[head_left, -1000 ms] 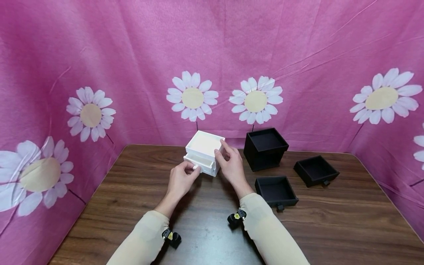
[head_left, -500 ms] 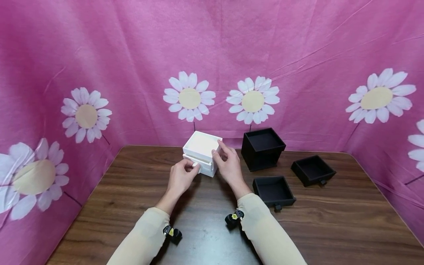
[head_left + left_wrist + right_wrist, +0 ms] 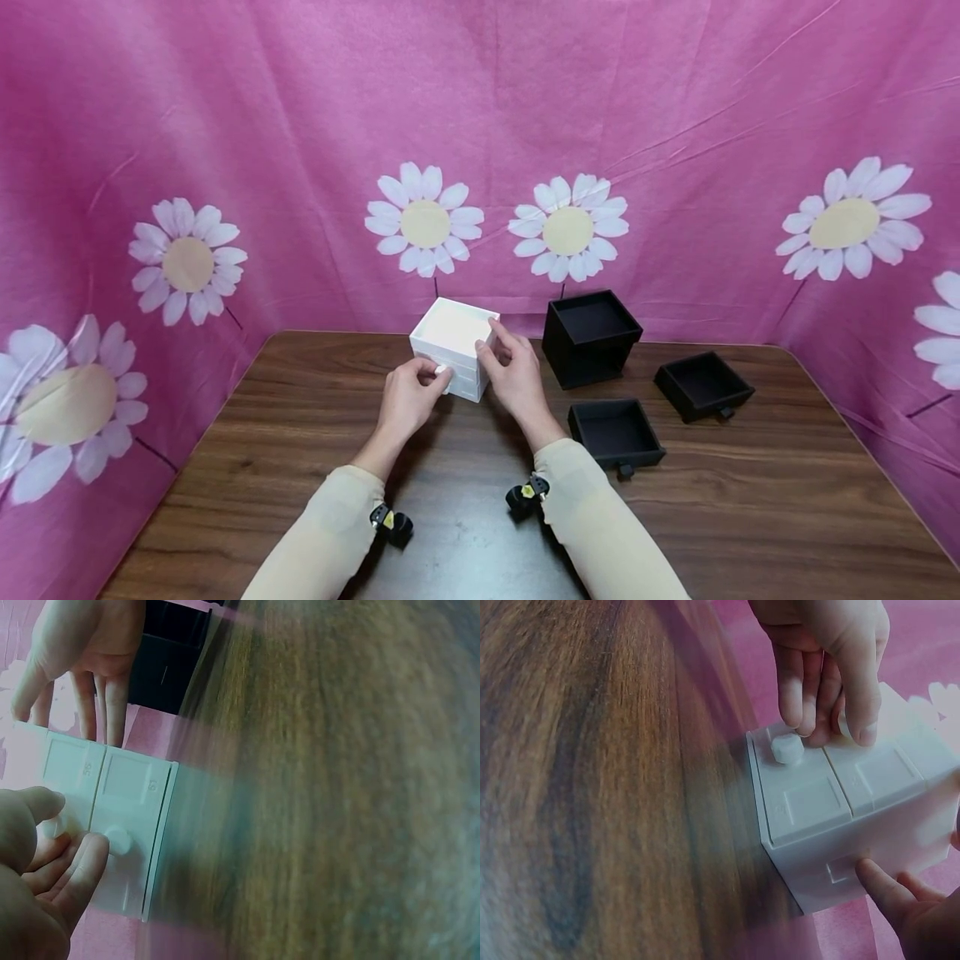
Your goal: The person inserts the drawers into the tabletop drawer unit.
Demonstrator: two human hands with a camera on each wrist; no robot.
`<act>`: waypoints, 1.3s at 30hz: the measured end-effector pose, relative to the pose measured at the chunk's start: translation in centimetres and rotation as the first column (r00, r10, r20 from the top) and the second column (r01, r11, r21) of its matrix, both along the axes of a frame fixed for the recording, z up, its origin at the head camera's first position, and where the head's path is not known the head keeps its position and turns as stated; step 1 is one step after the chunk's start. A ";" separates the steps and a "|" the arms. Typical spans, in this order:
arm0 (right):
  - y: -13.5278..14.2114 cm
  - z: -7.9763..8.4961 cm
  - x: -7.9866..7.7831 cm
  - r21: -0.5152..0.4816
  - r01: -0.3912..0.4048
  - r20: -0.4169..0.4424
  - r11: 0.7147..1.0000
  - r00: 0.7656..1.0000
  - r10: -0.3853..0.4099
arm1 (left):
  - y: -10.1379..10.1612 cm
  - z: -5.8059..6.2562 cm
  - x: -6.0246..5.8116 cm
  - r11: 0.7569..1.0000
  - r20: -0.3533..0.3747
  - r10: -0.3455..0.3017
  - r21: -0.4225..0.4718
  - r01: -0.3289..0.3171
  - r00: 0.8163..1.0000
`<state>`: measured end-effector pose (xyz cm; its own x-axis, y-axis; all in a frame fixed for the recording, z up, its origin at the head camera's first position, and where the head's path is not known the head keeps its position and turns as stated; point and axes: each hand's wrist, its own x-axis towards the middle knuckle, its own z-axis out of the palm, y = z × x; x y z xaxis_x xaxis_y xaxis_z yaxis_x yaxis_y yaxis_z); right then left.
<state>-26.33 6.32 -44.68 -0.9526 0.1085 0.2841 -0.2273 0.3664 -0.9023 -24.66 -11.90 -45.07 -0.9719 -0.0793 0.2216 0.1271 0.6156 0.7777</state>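
Note:
A small white drawer box point(image 3: 452, 329) with a shallow recessed top stands towards the back of the table. Both of its drawers look flush with the front. My left hand point(image 3: 407, 398) pinches the round knob point(image 3: 843, 724) of the upper drawer point(image 3: 71, 765) between thumb and fingers, partly hiding it. Below it, the lower drawer point(image 3: 127, 780) has its own knob point(image 3: 787, 748), next to my fingertips. On the box's right side, the fairly straight fingers of my right hand point(image 3: 519, 379) rest against the wall and upper edge.
To the right stands a black box frame point(image 3: 592, 337) with an open front. Two black drawers lie beside it: one drawer point(image 3: 617, 433) nearer, the other drawer point(image 3: 705, 386) farther right. A pink flowered cloth point(image 3: 337, 100) hangs behind the wooden table point(image 3: 480, 533).
The white upper drawer has slid from partly pulled out to flush, with my left hand moving in along with its knob. My right hand has stayed on the box's side.

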 end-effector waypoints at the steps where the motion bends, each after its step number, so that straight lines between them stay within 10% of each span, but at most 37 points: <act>1: 0.0 0.0 0.0 -0.001 0.001 -0.001 1.000 1.000 -0.001 | 0.0 0.0 0.0 1.000 0.002 -0.002 -0.001 0.002 1.000; 16: -0.1 -0.1 0.0 0.004 0.012 -0.008 1.000 1.000 -0.012 | -0.5 0.3 -0.1 0.999 0.048 -0.047 0.013 0.047 0.998; 29: 0.2 -0.4 0.1 0.057 -0.003 -0.007 0.998 1.000 0.003 | -1.9 0.4 1.1 0.997 -0.091 0.018 0.081 -0.011 0.996; 39: 0.9 -0.2 0.9 0.068 -0.044 0.040 0.997 0.998 0.042 | -2.3 0.9 2.8 0.996 -0.083 -0.067 0.059 0.072 0.994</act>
